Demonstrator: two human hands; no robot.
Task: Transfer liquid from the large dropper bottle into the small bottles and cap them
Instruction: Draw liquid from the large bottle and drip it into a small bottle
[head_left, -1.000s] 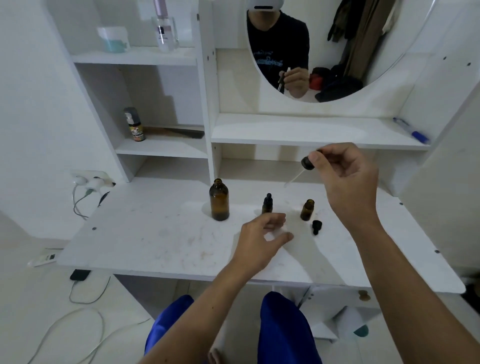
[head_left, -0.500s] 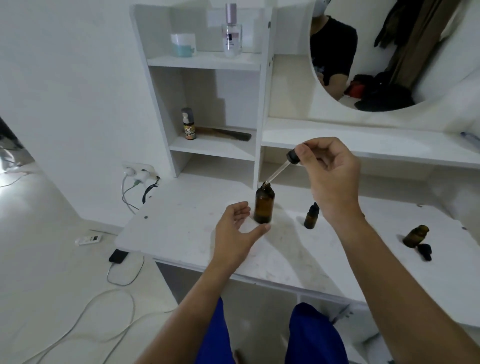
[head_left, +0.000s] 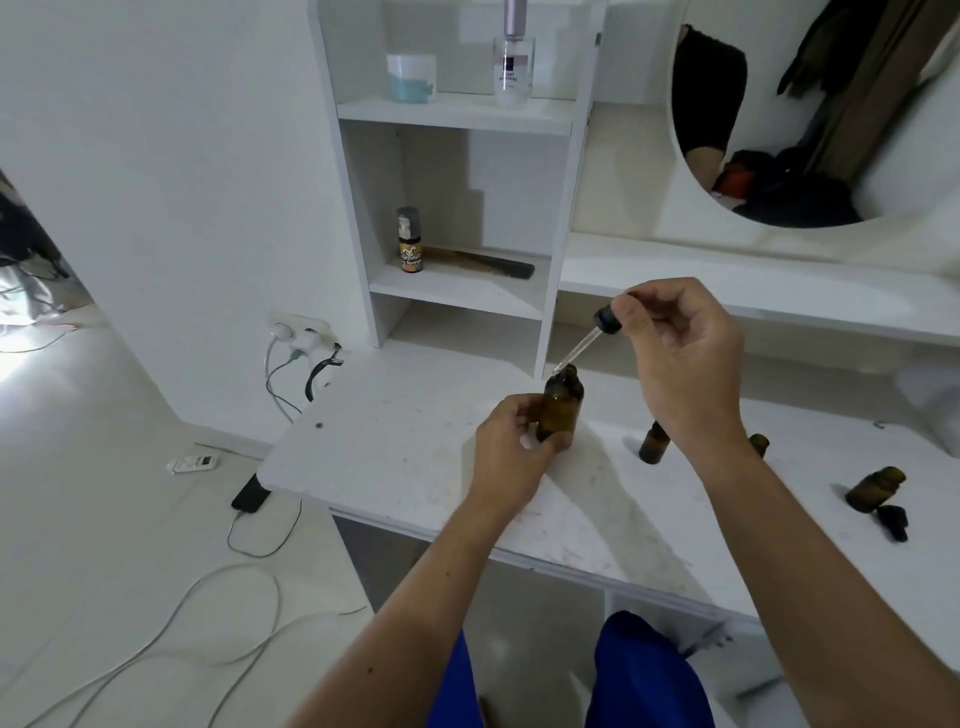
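amber glass, the large dropper bottle (head_left: 560, 408) stands upright on the white desk (head_left: 415, 431), uncapped, and everything else is placed from it. the left hand (head_left: 511, 457) grips its lower body, thumb and fingers curled round the base. above and to the right of its mouth the right hand (head_left: 685, 358) pinches the black bulb of the dropper (head_left: 587, 340) between thumb and fingertips, the other fingers curled in — the glass pipette slants down to the left with its tip at the bottle's open neck; whether the tip is inside the neck i cannot tell.

to the right of the large bottle, partly behind the right wrist, a small amber bottle (head_left: 652, 444) stands on the desk, and the top of another small bottle (head_left: 759, 445) shows just past the forearm. further right, well apart, a third small bottle (head_left: 875, 487) sits uncapped, with a loose black cap (head_left: 893, 521) just beside it on the near side.

behind the large bottle rise white shelves: a small spray can (head_left: 409, 240) and a dark comb (head_left: 488, 261) on the lower one, a pale jar (head_left: 411, 78) and a clear perfume bottle (head_left: 513, 57) on the upper. to the back right hangs a round mirror (head_left: 810, 130). left of the bottle, off the desk — a wall socket with plugs (head_left: 304, 335), and a phone (head_left: 251, 493) and cables on the floor.
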